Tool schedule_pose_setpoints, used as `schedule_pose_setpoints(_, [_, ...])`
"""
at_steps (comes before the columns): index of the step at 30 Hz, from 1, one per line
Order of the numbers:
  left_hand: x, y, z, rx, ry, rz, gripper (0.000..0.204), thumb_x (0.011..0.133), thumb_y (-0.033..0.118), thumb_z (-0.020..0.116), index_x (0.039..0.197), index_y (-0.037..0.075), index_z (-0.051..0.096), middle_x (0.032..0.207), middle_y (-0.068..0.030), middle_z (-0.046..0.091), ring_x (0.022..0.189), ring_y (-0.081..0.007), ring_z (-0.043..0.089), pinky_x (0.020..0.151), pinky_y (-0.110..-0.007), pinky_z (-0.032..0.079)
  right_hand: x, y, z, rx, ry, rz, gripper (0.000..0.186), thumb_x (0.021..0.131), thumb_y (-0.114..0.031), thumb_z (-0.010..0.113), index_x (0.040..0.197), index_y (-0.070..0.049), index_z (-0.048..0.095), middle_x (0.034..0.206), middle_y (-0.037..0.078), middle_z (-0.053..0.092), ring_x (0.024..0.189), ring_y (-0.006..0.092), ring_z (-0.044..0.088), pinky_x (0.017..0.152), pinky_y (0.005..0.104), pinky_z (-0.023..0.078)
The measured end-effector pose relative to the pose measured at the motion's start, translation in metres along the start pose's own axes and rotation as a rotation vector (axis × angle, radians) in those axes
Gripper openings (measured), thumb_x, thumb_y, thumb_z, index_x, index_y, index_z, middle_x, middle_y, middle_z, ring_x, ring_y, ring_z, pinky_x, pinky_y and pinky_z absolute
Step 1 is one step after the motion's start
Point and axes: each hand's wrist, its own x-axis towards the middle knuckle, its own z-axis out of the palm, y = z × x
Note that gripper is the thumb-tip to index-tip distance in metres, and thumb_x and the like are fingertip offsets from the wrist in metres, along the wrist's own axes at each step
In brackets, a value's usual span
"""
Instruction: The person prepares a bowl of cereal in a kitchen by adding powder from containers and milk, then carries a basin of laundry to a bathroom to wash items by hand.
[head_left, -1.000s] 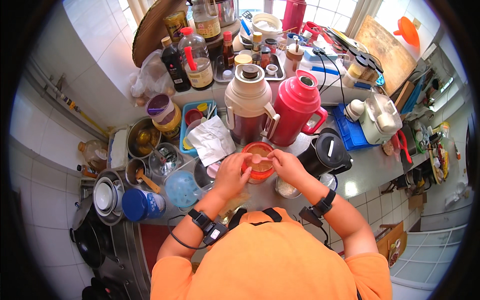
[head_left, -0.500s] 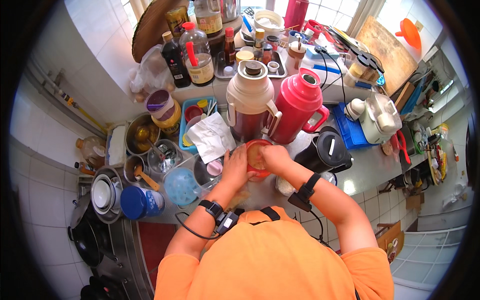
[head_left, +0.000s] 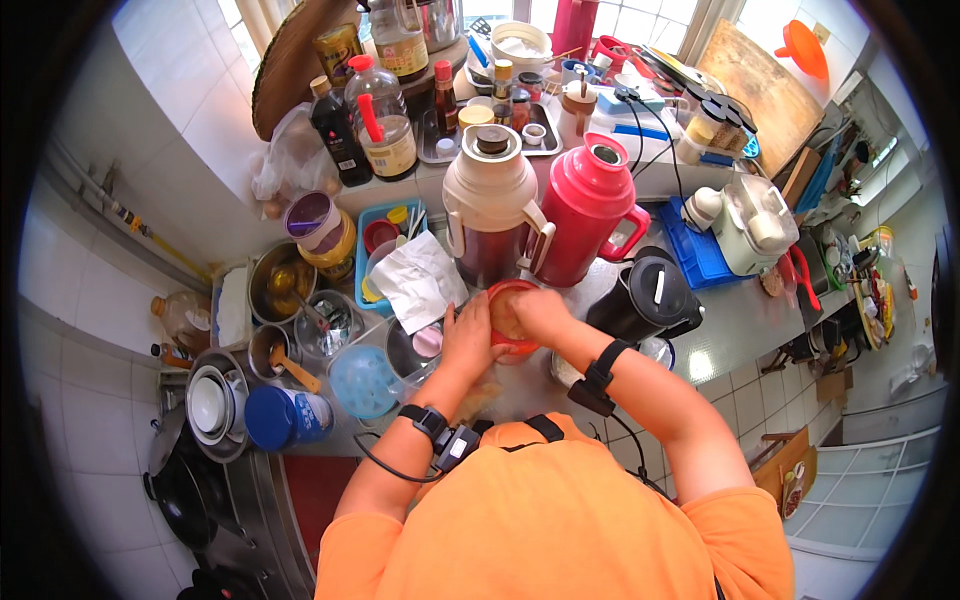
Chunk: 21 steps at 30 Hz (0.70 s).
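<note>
A red bowl (head_left: 514,350) stands on the metal counter in front of two thermos flasks. My left hand (head_left: 468,340) grips its left side, thumb along the near rim. Inside it lies a pale yellowish substance (head_left: 503,312). My right hand (head_left: 541,318) reaches down into the bowl with curled fingers; the fingertips, and anything in them, are hidden. Just behind stand a cream thermos flask (head_left: 491,200) and a red thermos flask (head_left: 588,210). A white cloth (head_left: 416,282) lies to the left of the bowl, close to my left fingertips.
At right are a black kettle (head_left: 651,292) and a blue tray (head_left: 692,250). Bowls, a blue-lidded canister (head_left: 283,410) and a light-blue strainer (head_left: 364,380) crowd the left. Bottles and condiments line the ledge behind. A black wok (head_left: 185,500) sits at lower left.
The view has shifted slightly. My left hand stays on the red bowl, and my right hand remains inside it with barely any visible movement.
</note>
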Motion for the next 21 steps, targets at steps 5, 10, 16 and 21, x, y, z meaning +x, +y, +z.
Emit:
schedule_pose_setpoints(5, [-0.001,-0.003,-0.001,0.009,-0.004,-0.020,0.097,0.056,0.035,0.081,0.132,0.000,0.031,0.129,-0.0145,0.046,0.122,-0.0253,0.043,0.105,-0.049,0.023,0.001,-0.020,-0.032,0.215,-0.171,0.029,0.013,0.071,-0.020,0.057,0.073,-0.011,0.067,0.071,0.013,0.064,0.068,0.0306,0.063,0.062,0.0414,0.050])
schedule_pose_setpoints(10, [-0.001,-0.002,0.002,0.023,-0.012,-0.018,0.098,0.056,0.036,0.081,0.131,-0.001,0.031,0.129,-0.0144,0.046,0.121,-0.0245,0.043,0.105,-0.048,0.024,-0.016,0.010,-0.029,0.477,-0.081,0.293,0.019,0.079,-0.019,0.054,0.086,-0.005,0.066,0.081,0.018,0.064,0.078,0.0326,0.062,0.069,0.0406,0.048])
schedule_pose_setpoints(16, [0.000,0.000,-0.003,0.007,-0.025,-0.024,0.097,0.055,0.033,0.082,0.131,0.000,0.032,0.129,-0.0143,0.047,0.121,-0.0246,0.044,0.105,-0.048,0.024,-0.052,0.029,-0.036,1.065,-0.046,0.545,0.018,0.086,-0.010,0.049,0.088,0.002,0.062,0.064,0.005,0.056,0.058,0.0121,0.051,0.056,0.0272,0.042])
schedule_pose_setpoints(21, [0.000,-0.001,-0.005,0.004,-0.055,-0.023,0.097,0.057,0.032,0.081,0.134,0.001,0.030,0.130,-0.0139,0.046,0.120,-0.0261,0.045,0.106,-0.048,0.022,-0.075,0.029,-0.025,1.211,0.197,0.530,0.017,0.089,-0.008,0.048,0.095,0.002,0.061,0.062,-0.001,0.052,0.056,0.0073,0.046,0.053,0.0226,0.038])
